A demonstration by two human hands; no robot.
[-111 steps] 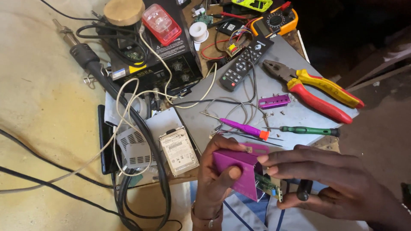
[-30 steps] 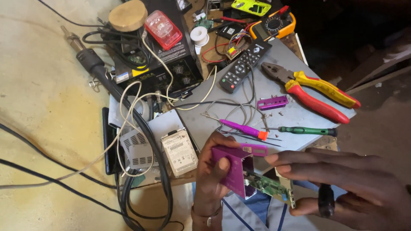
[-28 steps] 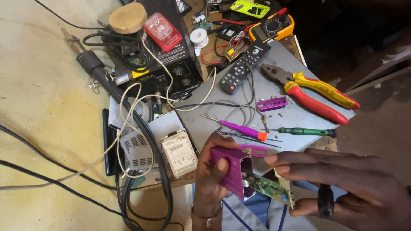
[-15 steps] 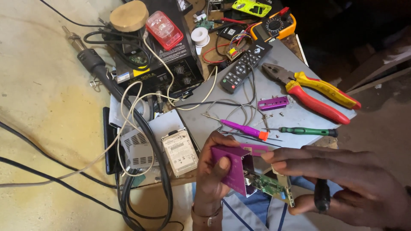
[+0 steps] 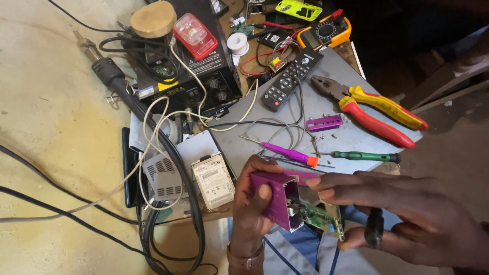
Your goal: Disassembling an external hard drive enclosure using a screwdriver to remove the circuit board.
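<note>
Slid further from the boxy purple metal casing (image 5: pixel 275 201), gripped by the left hand (image 5: pixel 254 214), a green circuit board (image 5: pixel 318 218) stays pinched by the right hand (image 5: pixel 407 219).

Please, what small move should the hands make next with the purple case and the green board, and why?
Probably keep drawing the green circuit board straight out of the purple case. The board sticks partly out of the open end, the left hand grips the case, and the right hand pinches the board's far end while also holding a dark tool. A straight pull looks least likely to jam it.

Even daylight, sharp focus, right edge in dark shadow.
</note>
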